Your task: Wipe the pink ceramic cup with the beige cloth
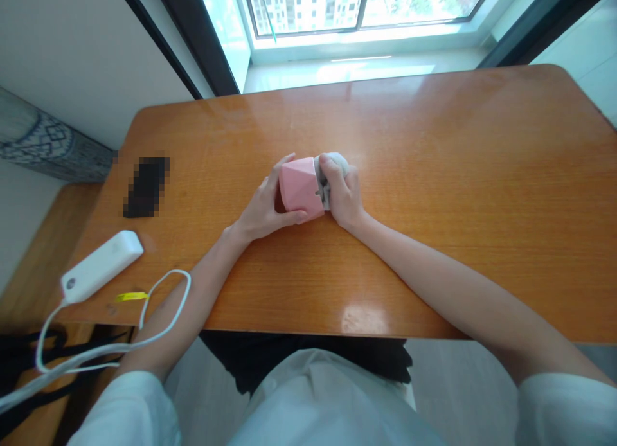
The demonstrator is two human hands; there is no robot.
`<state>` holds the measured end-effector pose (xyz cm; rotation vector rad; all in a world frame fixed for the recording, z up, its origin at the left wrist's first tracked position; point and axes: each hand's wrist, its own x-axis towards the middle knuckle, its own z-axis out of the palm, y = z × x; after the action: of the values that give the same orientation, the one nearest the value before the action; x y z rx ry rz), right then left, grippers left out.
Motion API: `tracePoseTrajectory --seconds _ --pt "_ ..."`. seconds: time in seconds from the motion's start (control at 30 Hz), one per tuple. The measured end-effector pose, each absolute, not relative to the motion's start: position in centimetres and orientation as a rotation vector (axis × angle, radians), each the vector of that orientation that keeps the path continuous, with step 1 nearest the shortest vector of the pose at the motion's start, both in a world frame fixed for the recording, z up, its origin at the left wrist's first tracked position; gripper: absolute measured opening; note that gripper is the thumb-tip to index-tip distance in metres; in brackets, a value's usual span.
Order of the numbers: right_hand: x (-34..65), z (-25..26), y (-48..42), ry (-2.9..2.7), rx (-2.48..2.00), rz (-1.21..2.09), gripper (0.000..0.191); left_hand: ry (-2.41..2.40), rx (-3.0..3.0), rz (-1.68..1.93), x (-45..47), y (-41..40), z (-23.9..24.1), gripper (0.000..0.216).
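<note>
A pink faceted cup-like container lies on its side at the middle of the wooden table, its open end toward the right. My left hand is closed around it, fingers over the far side and thumb along the near side. My right hand grips a crumpled grey-white cloth at the container's mouth. Part of the cloth is hidden by my fingers, and how far it reaches inside cannot be seen.
On the left of the table lie a blurred-out black object and a white power strip. Its white cable loops over my left forearm, with a yellow tag on it. A window stands beyond the far edge.
</note>
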<state>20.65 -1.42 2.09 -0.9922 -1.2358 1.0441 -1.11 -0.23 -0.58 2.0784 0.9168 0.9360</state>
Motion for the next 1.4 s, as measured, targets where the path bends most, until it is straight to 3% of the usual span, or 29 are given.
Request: tracePoseTrajectory --seconds 0.17,0.3,0.47,0.63,0.83,0.97,1.1,1.27,1.4 --pt "20.6 1.8 -0.8 -1.171 -0.994 1.074 0.066 0.813 2.232 1.024 -0.6 -0.2 -0.9 0.154" --pt "20.7 1.8 -0.8 -1.174 -0.997 1.066 0.065 0.853 2.277 1.038 -0.4 -0.6 -0.6 0.144" --pt "20.7 1.9 -1.0 -1.195 -0.957 1.035 0.061 0.978 2.169 0.987 -0.7 -0.6 -0.2 0.152" --pt "20.7 1.7 -1.0 -1.208 -0.998 1.031 0.064 0.919 2.104 0.907 -1.0 -0.1 -0.5 0.123" --pt "20.7 1.6 -0.8 -1.2 -1.016 1.045 0.066 0.859 2.217 1.018 -0.5 -0.4 -1.1 0.158" --pt "20.7 1.6 -0.7 -1.197 -1.026 1.041 0.066 0.905 2.22 1.023 -0.4 -0.9 -0.6 0.145" --pt "20.7 1.9 -1.0 -1.208 -1.007 1.027 0.065 1.056 2.19 0.989 -0.9 -0.8 -0.5 0.149" --pt "20.5 2.6 -1.2 -1.174 -1.008 1.055 0.066 0.98 2.105 0.945 -1.2 -0.1 -1.4 0.137" --pt "20.6 2.7 -1.0 -1.147 -1.01 1.084 0.067 0.894 2.22 1.02 -0.7 -0.2 -1.3 0.154"
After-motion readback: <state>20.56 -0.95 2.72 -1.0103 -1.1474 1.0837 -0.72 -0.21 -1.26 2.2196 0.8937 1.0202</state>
